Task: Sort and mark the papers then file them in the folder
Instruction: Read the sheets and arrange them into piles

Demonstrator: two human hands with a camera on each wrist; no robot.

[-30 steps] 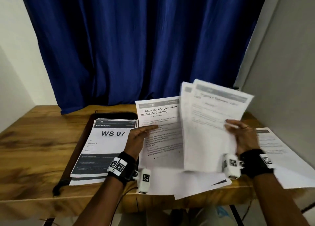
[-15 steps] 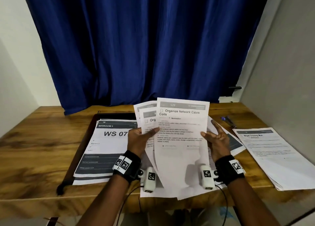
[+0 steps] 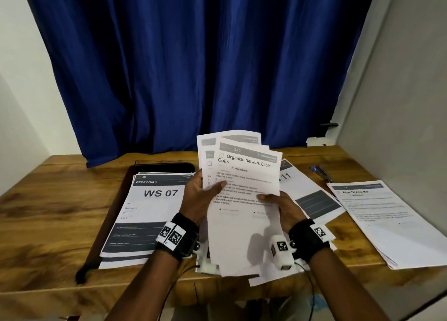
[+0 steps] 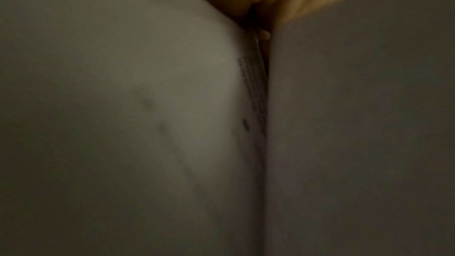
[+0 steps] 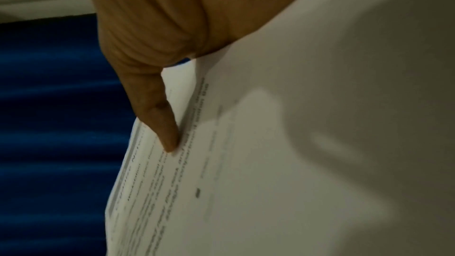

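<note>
- I have my left hand [image 3: 202,194] on the left edge of a fanned sheaf of papers [image 3: 242,199], thumb laid across the front sheet and the other fingers hidden behind; it pinches the sheaf.
- My right hand [image 3: 281,205] takes the right edge; the right wrist view shows the thumb [image 5: 162,124] pressed on the printed face, so it pinches too.
- The front sheet reads "Organize Network Cable Coils"; the sheaf stands tilted above the near middle of the wooden table [image 3: 43,219], its lower edge down by my wrists.
- The left wrist view is filled with dim, blurred paper; I cannot read the fingers there.
- To my left, the "WS 07" stack [image 3: 147,214] lies on the dark open folder [image 3: 116,211], just beside my left wrist.
- Loose sheets [image 3: 312,199] lie under and right of the sheaf; another stack [image 3: 391,221] overhangs the near right table edge.
- A pen [image 3: 319,171] lies at the far right, well apart from both hands.
- Bare wood shows on the far left, and the blue curtain [image 3: 193,66] closes the back edge.
</note>
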